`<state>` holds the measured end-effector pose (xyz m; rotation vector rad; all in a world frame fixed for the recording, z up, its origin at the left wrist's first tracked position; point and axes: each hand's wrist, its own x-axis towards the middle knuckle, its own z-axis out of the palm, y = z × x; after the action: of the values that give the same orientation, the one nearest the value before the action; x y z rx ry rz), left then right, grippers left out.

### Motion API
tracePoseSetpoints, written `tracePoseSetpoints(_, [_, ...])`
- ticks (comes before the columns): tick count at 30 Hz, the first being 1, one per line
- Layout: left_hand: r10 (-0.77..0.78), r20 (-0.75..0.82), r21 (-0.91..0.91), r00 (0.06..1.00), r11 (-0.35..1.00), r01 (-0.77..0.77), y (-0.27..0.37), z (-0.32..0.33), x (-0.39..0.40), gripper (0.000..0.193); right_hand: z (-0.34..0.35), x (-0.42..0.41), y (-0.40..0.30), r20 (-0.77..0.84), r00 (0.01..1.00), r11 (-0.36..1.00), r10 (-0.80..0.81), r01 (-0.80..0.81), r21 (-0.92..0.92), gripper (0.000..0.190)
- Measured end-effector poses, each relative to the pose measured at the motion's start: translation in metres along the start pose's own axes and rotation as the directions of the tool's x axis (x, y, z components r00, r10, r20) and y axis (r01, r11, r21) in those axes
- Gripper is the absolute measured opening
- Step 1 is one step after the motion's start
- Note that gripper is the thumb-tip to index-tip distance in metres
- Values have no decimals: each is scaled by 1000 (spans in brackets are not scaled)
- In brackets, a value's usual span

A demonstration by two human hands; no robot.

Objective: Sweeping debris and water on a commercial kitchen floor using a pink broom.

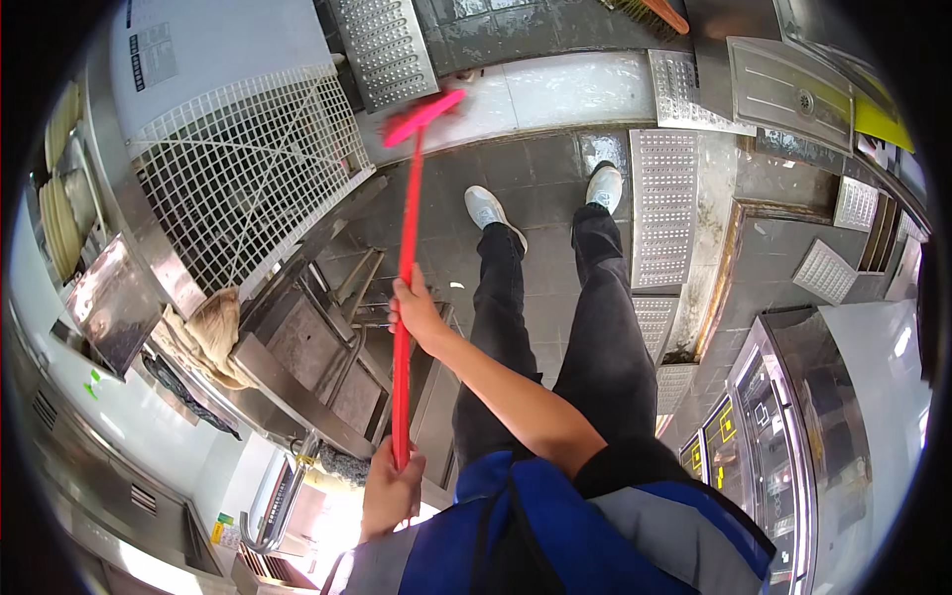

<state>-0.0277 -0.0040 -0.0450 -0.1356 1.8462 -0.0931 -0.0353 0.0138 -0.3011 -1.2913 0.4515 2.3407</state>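
Note:
Both my hands grip the red handle of a long floor brush (pixel 407 216). My left hand (pixel 394 485) is wrapped around its lower end, close to my body. Farther up the handle, my right hand (pixel 420 306) is closed around it, with the forearm crossing in front of my legs. The brush's pink-red head (pixel 424 117) is blurred and lies over the edge of a pale floor channel (pixel 550 93), beside a perforated metal cover (pixel 390 52). Its bristles are hard to make out.
Dark floor tiles (pixel 520 167) lie under my shoes. A perforated drain cover (pixel 664 208) runs along the right, beside an uncovered channel section. A white wire grid (pixel 245 171) and steel counters stand left. Another brush (pixel 658 13) lies at the top; a glass-fronted cabinet (pixel 770 439) stands lower right.

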Motion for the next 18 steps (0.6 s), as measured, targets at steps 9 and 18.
tracePoseSetpoints(9, [-25,334,-210,942,972,101,0,2,53,22,-15,22,-9,-181,982,909,-52,-28,-415,61])
tracePoseSetpoints(18, [-116,681,-28,723,982,185,30,63,20,23,-110,-72,-118,-312,914,926,-259,143,-349,51])
